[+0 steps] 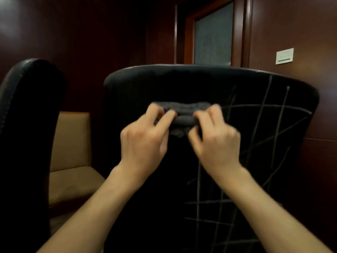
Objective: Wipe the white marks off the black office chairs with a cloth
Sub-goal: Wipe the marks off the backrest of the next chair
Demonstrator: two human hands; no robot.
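The back of a black office chair [145,84] fills the middle of the head view. Crossing white marks [262,125] run over its right half and lower right; its left half looks bare. A bunched grey cloth [184,114] is held against the upper middle of the chair back. My left hand [145,136] pinches the cloth's left end with curled fingers. My right hand [215,136] grips its right end the same way. Both hands are slightly blurred.
A second black chair [27,125] stands close at the left. Between the two chairs sits a tan upholstered seat with a wooden frame [73,161]. Dark red wood panelling lies behind, with a frosted-glass door [213,33] and a small white sign [284,56] at the right.
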